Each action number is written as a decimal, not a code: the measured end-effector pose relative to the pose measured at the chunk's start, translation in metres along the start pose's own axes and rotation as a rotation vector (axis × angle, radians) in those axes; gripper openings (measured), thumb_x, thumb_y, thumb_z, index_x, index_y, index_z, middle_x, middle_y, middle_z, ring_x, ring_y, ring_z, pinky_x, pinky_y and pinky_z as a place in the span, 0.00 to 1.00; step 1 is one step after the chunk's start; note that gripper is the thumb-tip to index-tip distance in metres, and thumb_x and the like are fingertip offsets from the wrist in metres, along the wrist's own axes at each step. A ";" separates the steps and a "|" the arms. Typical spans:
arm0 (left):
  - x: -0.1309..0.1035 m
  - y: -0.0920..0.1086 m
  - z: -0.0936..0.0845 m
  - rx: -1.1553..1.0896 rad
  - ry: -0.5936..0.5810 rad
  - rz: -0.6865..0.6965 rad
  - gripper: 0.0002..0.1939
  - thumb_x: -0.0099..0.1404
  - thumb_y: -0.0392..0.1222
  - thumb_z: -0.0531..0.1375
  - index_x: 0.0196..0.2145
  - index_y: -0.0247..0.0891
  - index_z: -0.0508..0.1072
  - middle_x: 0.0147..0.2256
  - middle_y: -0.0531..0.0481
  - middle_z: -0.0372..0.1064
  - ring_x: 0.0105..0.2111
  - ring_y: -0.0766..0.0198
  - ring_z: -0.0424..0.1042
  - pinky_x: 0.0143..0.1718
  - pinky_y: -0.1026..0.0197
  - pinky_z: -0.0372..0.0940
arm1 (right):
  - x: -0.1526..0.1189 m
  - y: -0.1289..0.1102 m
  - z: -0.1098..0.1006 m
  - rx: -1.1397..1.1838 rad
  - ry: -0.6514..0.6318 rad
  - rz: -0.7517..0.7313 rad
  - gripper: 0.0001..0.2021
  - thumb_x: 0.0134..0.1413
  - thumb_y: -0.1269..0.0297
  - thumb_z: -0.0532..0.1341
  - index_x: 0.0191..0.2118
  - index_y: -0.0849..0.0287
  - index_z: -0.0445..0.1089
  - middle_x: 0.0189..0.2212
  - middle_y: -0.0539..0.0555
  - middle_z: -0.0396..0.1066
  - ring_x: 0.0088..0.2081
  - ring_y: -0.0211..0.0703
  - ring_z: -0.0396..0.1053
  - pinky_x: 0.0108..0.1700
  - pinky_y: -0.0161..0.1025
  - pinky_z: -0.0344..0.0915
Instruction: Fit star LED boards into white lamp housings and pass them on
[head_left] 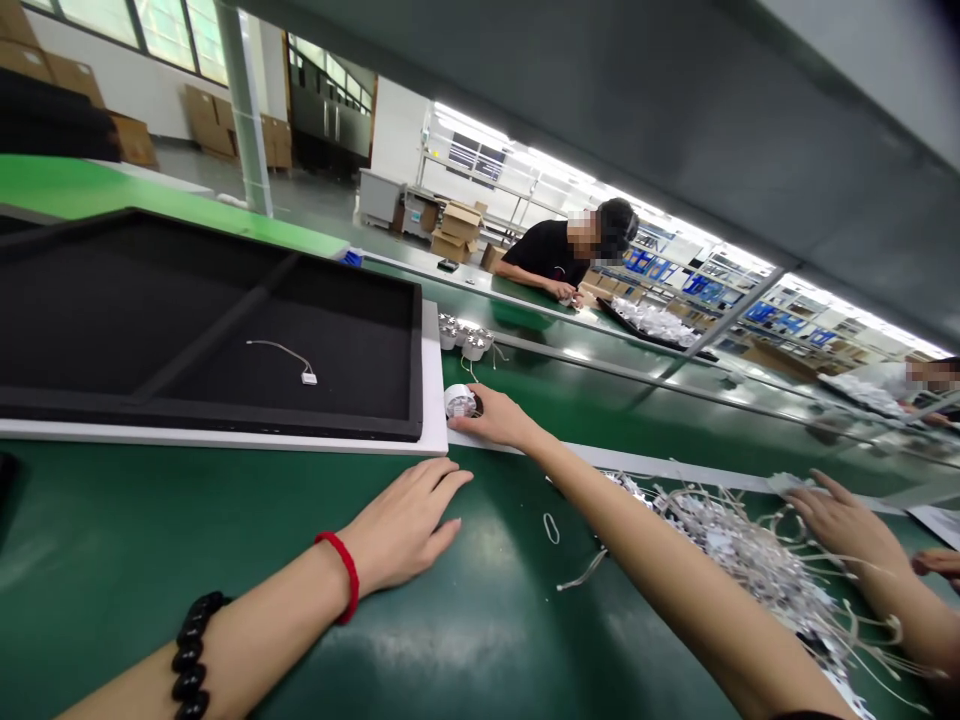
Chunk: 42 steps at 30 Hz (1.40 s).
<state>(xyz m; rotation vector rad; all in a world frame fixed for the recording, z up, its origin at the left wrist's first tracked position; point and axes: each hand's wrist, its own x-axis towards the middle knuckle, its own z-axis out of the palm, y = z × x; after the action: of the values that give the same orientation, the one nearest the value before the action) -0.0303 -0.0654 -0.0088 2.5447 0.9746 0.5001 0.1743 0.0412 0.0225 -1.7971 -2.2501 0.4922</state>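
My left hand (409,520) lies on the green tabletop (300,560) with its fingers apart, holding nothing, a red cord and black beads on the wrist. Stretched out ahead, my right hand (495,415) grips a round white part (460,402) beside the corner of a white board (435,400). Just beyond it stand several round white and silver parts (465,335) with thin wires. On the white board rests a black tray (352,330), and inside it is one small white connector (309,379) with a wire.
Under and beside my right forearm is a pile of wired parts (750,550). Another person's hand (847,520) reaches to its far side. A small loop (551,528) lies on the table. Across the bench a person (551,250) works. A grey shelf (637,110) hangs overhead.
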 end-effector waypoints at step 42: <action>0.001 -0.002 -0.001 0.051 -0.029 0.041 0.16 0.71 0.36 0.58 0.54 0.32 0.73 0.60 0.31 0.65 0.62 0.39 0.64 0.60 0.37 0.65 | 0.023 0.030 -0.004 0.047 0.175 0.046 0.17 0.65 0.56 0.63 0.53 0.61 0.70 0.47 0.56 0.73 0.45 0.46 0.74 0.49 0.51 0.72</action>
<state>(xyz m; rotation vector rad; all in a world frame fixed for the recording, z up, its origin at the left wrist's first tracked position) -0.0314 -0.0634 -0.0090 2.6146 0.9376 0.4547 0.1972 0.0699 0.0133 -1.7970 -2.0683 0.3768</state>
